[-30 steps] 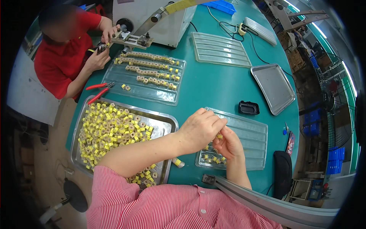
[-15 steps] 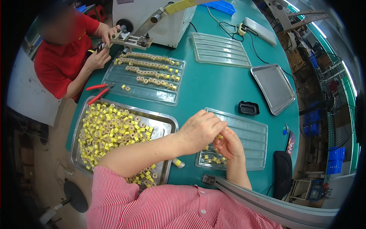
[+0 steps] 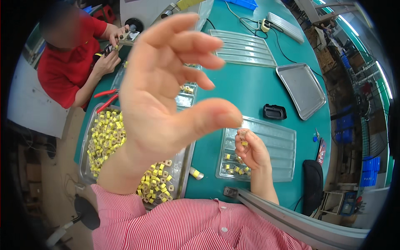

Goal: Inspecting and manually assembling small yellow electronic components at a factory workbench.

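Observation:
My left hand (image 3: 162, 87) is raised close to the camera, palm turned to the right, fingers curved and apart, holding nothing. It hides part of the metal tray (image 3: 84, 168) heaped with small yellow-taped coil parts (image 3: 106, 137). Over the clear ribbed plastic tray (image 3: 277, 150), my right hand (image 3: 256, 155) pinches a small coil part (image 3: 244, 143), yellow and tan, between thumb and fingers. Several more coil parts (image 3: 237, 170) lie in that tray's left end, beside my right wrist.
A person in red (image 3: 62, 66) works at the far left, near red-handled pliers (image 3: 107, 102). An empty metal tray (image 3: 302, 91), a black plastic holder (image 3: 274, 111) and a black case (image 3: 311, 187) lie to the right. A metal rail (image 3: 291, 212) crosses by my right forearm.
My left hand has come away from my right hand, rising up and left toward the camera, and its fingers have opened. My right hand stays over the plastic tray with the coil part.

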